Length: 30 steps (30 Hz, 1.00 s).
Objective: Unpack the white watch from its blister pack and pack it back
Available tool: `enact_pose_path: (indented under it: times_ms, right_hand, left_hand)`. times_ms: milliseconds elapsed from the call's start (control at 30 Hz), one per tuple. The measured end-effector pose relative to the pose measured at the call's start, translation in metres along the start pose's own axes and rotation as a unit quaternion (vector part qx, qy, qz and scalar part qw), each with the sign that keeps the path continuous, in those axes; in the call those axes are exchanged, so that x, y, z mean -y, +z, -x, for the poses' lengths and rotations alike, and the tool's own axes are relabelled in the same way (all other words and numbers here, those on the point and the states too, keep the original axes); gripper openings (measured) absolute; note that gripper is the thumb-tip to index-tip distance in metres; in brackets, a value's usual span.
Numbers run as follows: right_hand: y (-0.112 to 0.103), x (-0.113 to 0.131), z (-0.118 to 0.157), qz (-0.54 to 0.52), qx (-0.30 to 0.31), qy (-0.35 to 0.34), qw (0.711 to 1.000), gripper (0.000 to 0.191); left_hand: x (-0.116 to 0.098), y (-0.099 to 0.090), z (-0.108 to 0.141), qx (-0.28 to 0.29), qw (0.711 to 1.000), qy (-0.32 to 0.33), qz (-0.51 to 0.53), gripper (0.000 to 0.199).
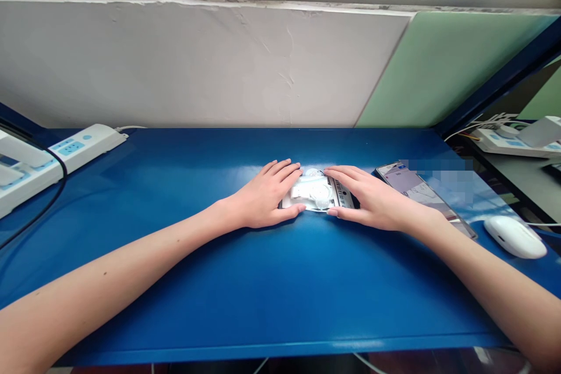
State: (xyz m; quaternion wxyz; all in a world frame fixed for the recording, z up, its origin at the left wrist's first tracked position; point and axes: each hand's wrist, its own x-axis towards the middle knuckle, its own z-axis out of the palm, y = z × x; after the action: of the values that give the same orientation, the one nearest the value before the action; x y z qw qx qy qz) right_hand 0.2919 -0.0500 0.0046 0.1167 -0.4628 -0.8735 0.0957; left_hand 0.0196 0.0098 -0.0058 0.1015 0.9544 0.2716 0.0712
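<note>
A small clear packet (312, 191) lies on the blue tabletop, between my two hands. Inside it I see white items, perhaps a cable or earphones, too blurred to name; its right end bears dark printing on a label. My left hand (269, 194) spans the packet's left end, thumb along the near edge and fingers stretched over the far side. At the other end my right hand (366, 196) holds the packet with its fingertips at the far edge and thumb at the near edge. Both palms partly cover the packet's ends.
Beyond my right wrist lies a phone (423, 190) with a lit screen, and a white mouse (515, 236) sits further right. A white power strip (81, 149) with a black cable (65, 178) stands at the left. A wall (210, 64) closes off the table's back.
</note>
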Motion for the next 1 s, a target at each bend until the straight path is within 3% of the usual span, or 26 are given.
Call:
enact_pose_path:
  times_ms: [1000]
  right_hand:
    - [0.0011, 0.0030, -0.0004, 0.010, -0.022, -0.016, 1.000, 0.070]
  left_hand:
    - [-0.0014, -0.0006, -0.0012, -0.001, 1.000, -0.001, -0.001, 0.073]
